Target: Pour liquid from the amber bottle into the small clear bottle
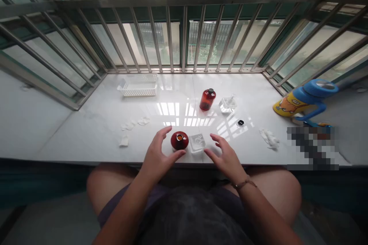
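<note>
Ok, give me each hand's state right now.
Left hand: open, holding nothing, curved beside the round red glass bottle.
Right hand: open, holding nothing, near the square clear glass container.

We counted one left hand (pixel 159 157) and one right hand (pixel 225 156), with one round red glass jar (pixel 179 140) and one square clear glass container (pixel 197 142) between them. From that jar, one tall red bottle (pixel 207 99) stood at one o'clock, and one clear glass vessel (pixel 227 104) and one small black lid (pixel 240 123) at two. One white plastic basket (pixel 138 86) sat at eleven, three white tissue scraps (pixel 128 125) lay at nine, one crumpled tissue (pixel 269 138) lay at three, and one blue-and-yellow cup (pixel 301 99) stood at two.
</note>
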### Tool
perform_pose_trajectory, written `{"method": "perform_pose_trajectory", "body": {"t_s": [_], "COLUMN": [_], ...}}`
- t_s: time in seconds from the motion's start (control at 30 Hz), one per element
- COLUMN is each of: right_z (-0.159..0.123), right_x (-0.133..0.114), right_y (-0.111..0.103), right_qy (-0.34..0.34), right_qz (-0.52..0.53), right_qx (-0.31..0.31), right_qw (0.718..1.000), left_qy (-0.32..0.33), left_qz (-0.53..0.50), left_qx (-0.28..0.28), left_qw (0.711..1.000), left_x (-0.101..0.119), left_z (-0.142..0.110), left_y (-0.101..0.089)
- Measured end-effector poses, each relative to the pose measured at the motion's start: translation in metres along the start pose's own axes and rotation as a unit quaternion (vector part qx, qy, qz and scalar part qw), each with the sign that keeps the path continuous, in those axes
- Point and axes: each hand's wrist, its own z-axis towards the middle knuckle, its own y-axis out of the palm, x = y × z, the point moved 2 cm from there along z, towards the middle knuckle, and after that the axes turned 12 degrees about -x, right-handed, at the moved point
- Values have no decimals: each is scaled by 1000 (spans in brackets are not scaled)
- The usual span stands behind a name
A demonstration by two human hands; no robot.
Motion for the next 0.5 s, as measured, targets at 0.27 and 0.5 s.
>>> {"method": "perform_pose_trajectory", "body": {"t_s": [0.27, 0.5], "right_z": [13, 17], "right_x": [-4, -4], "right_y": [65, 73], "right_qy": [10, 29], "right_qz": [31, 26], "right_qx": [33, 83], "right_qw": [999, 996], "left_qy": [-25, -38], "left_qz": [-59, -67], "left_qx": [-46, -15], "left_qw": [997, 997], "left_x": [-31, -41], "left_z": [27, 18], "left_y": [43, 47]}}
